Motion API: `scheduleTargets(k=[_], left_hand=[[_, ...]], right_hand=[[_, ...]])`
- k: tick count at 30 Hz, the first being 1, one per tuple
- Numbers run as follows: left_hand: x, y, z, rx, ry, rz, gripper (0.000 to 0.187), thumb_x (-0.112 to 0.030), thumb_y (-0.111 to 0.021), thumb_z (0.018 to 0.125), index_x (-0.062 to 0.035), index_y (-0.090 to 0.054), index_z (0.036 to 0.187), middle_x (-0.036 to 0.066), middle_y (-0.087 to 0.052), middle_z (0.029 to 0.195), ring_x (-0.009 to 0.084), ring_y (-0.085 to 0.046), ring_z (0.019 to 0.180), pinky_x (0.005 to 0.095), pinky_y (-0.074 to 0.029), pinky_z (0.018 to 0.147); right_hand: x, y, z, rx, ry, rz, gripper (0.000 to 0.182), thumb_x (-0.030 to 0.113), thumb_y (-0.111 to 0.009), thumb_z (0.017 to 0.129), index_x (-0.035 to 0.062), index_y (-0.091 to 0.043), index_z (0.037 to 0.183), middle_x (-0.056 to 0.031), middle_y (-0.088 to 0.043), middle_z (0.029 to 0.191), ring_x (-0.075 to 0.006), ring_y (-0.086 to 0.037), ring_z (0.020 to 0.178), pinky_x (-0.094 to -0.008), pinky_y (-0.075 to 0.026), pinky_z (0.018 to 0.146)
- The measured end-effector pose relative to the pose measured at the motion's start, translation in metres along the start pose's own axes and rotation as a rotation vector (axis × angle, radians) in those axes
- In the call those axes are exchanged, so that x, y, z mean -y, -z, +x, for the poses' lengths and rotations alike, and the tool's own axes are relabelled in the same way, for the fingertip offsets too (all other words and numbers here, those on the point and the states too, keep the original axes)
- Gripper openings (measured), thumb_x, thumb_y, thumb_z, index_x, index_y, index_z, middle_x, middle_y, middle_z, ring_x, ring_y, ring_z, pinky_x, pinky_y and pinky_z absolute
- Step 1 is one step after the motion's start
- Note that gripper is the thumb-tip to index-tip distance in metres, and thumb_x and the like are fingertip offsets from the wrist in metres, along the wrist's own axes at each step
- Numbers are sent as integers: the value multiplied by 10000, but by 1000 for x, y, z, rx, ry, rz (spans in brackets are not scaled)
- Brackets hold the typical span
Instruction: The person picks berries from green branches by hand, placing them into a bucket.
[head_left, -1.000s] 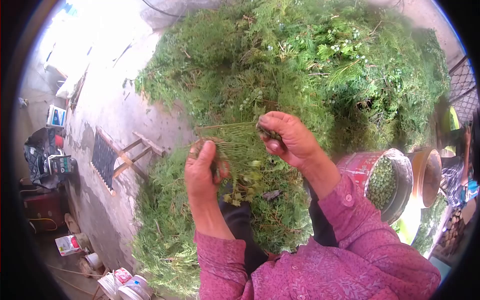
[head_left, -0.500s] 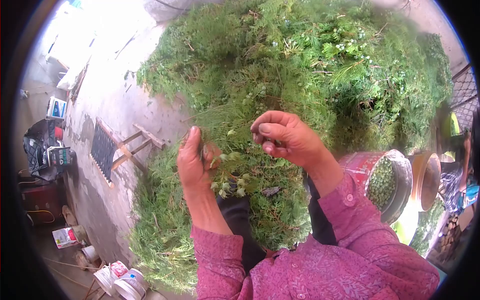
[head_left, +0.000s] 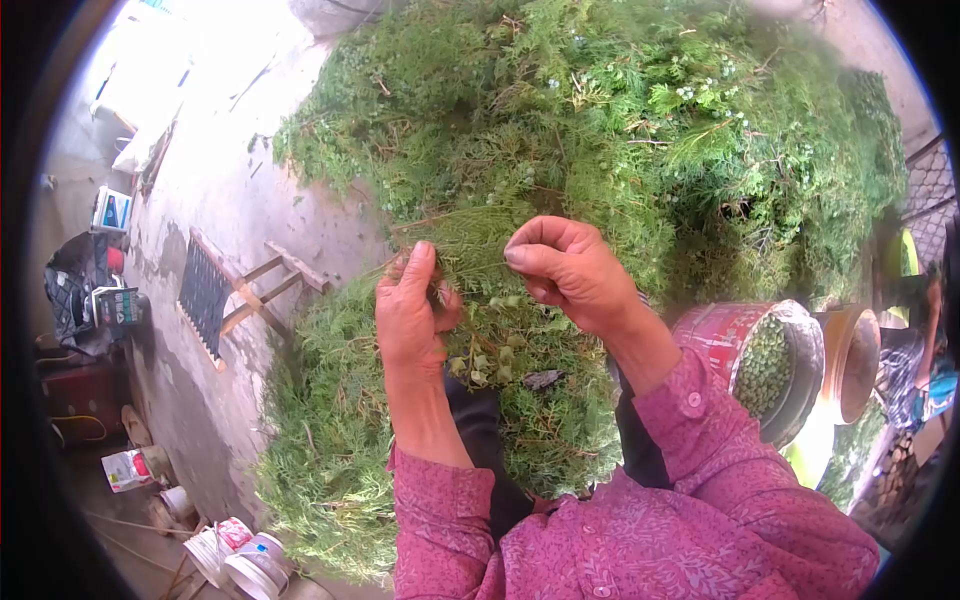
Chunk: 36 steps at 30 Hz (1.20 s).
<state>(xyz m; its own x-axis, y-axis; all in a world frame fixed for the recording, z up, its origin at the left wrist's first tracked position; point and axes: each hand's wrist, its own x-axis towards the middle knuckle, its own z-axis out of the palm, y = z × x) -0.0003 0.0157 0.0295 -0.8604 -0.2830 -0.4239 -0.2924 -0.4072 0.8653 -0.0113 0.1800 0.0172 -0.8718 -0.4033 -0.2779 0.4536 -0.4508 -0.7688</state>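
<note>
Left hand (head_left: 408, 318), curled round sprig (head_left: 474, 248), has moved nearer right hand (head_left: 582, 275), fingertips pinched together, hold unclear.

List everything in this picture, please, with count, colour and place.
Evergreen heap: one, green, centre, top
Evergreen sprigs: one bunch, green, held at centre
Red bucket: one, red, right
Small cones: many, green, in red bucket
Brown bucket: one, brown, beside the red one
Folding stool: one, brown and black, left
White buckets: at least two, white, bottom left
Quilted bag: one, black, far left
Wire mesh: one, grey, right edge
Floor: one, grey, left
Other edge items: too blurred to name
Patterned shirt: one, pink, bottom
Trousers: one pair, black, bottom centre
Left hand: one, bare, centre
Right hand: one, bare, centre right
</note>
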Motion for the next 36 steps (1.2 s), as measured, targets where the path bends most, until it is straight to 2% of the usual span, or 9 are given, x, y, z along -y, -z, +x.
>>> scheduleTargets(k=[5,9,13,16,18,22,26,29,36], left_hand=[[-4,22,11,-81,-1,-93,167,-204,-551,857,-110,-486,735,-10,-450,523,66,-396,378,189,-259,308],[-6,27,10,-129,25,-179,190,-184,-556,855,-113,-451,713,0,-431,538,74,-403,405,188,-256,310],[-5,19,10,-148,39,-122,209,-247,-544,857,-108,-430,752,13,-427,501,85,-295,322,230,-244,333],[-3,14,10,-146,77,-119,203,-243,-547,855,-107,-439,751,15,-440,511,90,-303,324,233,-234,327],[-1,13,9,-98,84,-152,202,-191,-567,847,-102,-443,715,1,-434,534,84,-435,426,190,-263,310],[4,11,7,-37,93,-114,185,-190,-568,847,-102,-455,730,4,-448,543,84,-445,425,191,-271,308],[1,6,3,-22,96,-72,166,-192,-569,847,-103,-471,747,-1,-456,545,78,-442,417,191,-280,308],[2,6,4,-18,72,-107,162,-186,-562,848,-105,-469,742,4,-451,520,84,-402,378,200,-252,305],[9,12,-62,-60,86,-213,156,-171,-561,852,-110,-453,757,-14,-432,519,70,-421,400,198,-298,305]], right_hand=[[2,0,-4,59,-75,107,20,59,-572,781,41,-564,776,23,-524,618,-35,-458,489,-166,-338,402],[11,12,-3,-24,55,376,18,39,-503,796,40,-522,798,-53,-567,705,-75,-526,543,-179,-362,391],[1,1,-3,3,-88,171,84,79,-529,814,44,-516,890,-50,-556,760,-82,-525,575,-168,-353,405],[-7,0,0,31,-102,-17,264,176,-666,774,23,-543,950,-18,-556,792,-63,-519,639,-182,-365,437],[-5,-7,-2,15,0,-212,280,179,-675,766,16,-551,957,-11,-561,801,-60,-514,638,-192,-379,457],[-14,-15,0,11,191,-463,305,203,-688,751,6,-575,956,0,-573,792,-53,-504,629,-208,-410,523],[-12,-15,-2,17,-4,-536,263,203,-676,760,13,-588,920,22,-564,707,-43,-491,594,-207,-408,525],[-12,-19,-5,-74,138,-495,226,208,-659,774,15,-594,874,43,-543,628,-27,-476,536,-198,-385,476],[-28,-26,-53,-168,-36,74,114,135,-623,798,35,-575,820,25,-521,628,-36,-421,434,-170,-321,372]])
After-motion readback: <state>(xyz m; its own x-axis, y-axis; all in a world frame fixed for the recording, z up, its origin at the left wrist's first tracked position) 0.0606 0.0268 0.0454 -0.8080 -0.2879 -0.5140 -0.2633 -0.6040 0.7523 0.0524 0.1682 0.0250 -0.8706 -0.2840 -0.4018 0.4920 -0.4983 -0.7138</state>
